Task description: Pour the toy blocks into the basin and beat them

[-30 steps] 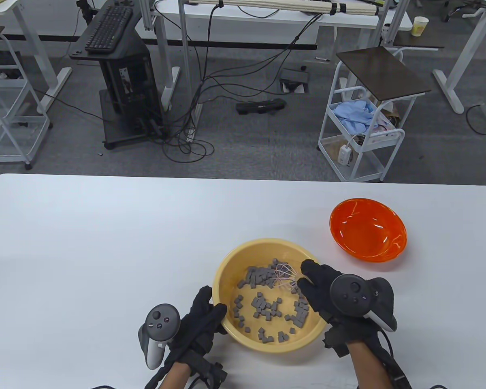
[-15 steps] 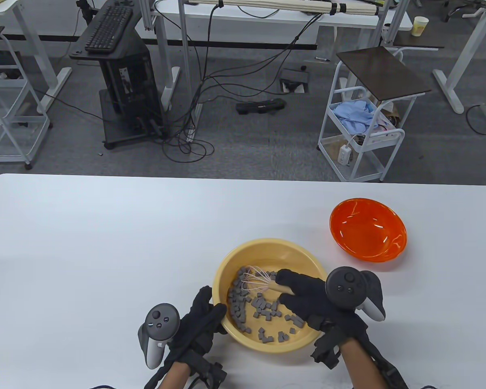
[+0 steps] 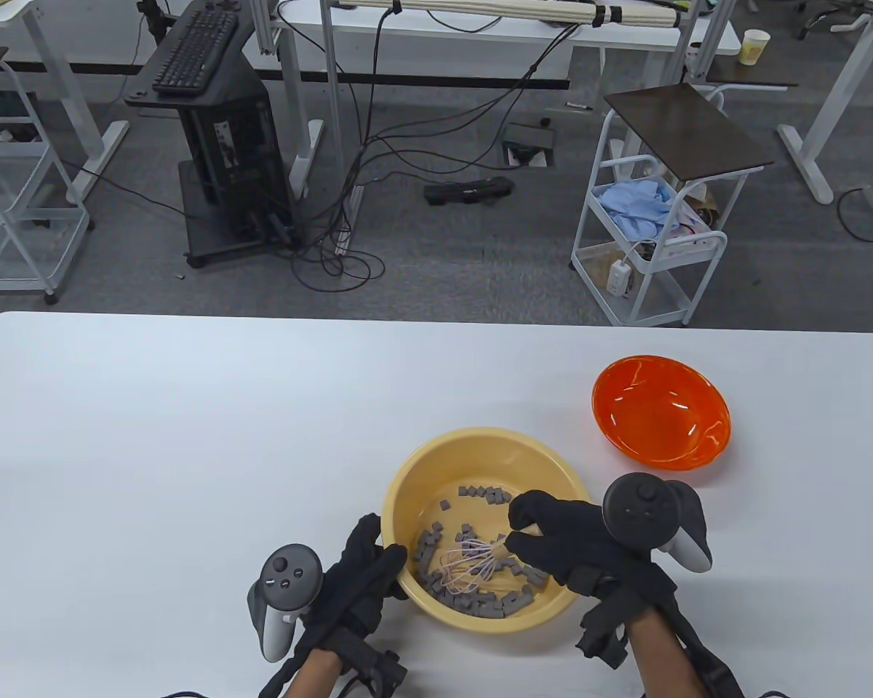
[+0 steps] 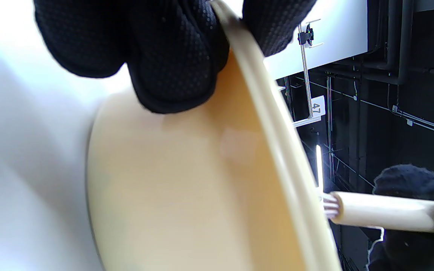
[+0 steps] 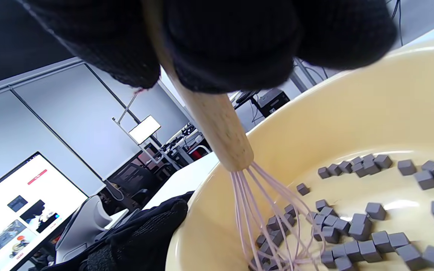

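The round, smooth yellow basin [image 3: 480, 443] sits on the white table [image 3: 189, 436]; small gray square blocks [image 3: 473, 600] lie inside it; the right hand [image 3: 560, 542] curls tight around the wooden handle of a pink wire whisk [image 3: 469, 567]; the left hand [image 3: 364, 574] pinches the basin's rim; a shiny orange bowl [image 3: 660, 413] sits nearby.

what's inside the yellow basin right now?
Inside the yellow basin: grey toy blocks, mostly along its near side, and the pink whisk gripped by the right hand. That hand covers part of the basin's right side.
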Demonstrator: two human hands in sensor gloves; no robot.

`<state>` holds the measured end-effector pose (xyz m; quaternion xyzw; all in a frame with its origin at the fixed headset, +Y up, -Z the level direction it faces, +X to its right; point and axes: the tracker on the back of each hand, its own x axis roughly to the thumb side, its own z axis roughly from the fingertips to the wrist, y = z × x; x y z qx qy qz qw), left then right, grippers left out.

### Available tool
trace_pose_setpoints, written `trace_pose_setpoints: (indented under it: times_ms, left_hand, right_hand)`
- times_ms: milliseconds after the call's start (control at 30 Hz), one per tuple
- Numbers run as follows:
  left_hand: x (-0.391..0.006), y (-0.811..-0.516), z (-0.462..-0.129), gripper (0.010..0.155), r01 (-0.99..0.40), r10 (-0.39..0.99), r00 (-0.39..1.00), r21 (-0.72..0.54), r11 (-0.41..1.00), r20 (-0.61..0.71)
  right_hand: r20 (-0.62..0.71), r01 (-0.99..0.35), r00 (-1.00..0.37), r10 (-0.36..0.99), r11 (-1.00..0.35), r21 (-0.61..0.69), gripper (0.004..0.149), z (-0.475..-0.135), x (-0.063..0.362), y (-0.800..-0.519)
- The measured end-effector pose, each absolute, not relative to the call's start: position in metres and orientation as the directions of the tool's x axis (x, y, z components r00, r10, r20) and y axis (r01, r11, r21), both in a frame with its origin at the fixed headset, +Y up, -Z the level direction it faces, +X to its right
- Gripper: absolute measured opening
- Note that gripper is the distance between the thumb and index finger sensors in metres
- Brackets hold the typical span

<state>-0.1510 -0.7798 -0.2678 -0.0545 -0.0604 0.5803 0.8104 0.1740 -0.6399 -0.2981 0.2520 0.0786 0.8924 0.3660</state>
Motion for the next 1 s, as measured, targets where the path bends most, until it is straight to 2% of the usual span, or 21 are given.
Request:
trace_pose_setpoints:
  times_ms: [200, 500, 1000]
  left_hand:
    - [-0.151, -0.78, -0.268, 0.072, -0.934, 0.947, 0.319, -0.158, 0.321, 0.035]
    - [-0.151, -0.78, -0.268, 0.072, -0.934, 0.947, 0.319, -0.158, 0.321, 0.035]
    - [-0.151, -0.78, -0.267, 0.071, -0.935, 0.949, 0.314, -0.161, 0.315, 0.029]
  right_hand:
    - [0.385, -0.619, -0.65, 0.655, -0.75, 0.231, 0.041, -0.296, 0.186, -0.63]
    - [0.333, -0.634, -0.669, 0.664, -0.744, 0.21, 0.044, -0.293, 0.199, -0.622]
    - [0.29, -0.598, -0.761, 0.58, -0.801, 0.034, 0.041, -0.291, 0.205, -0.619]
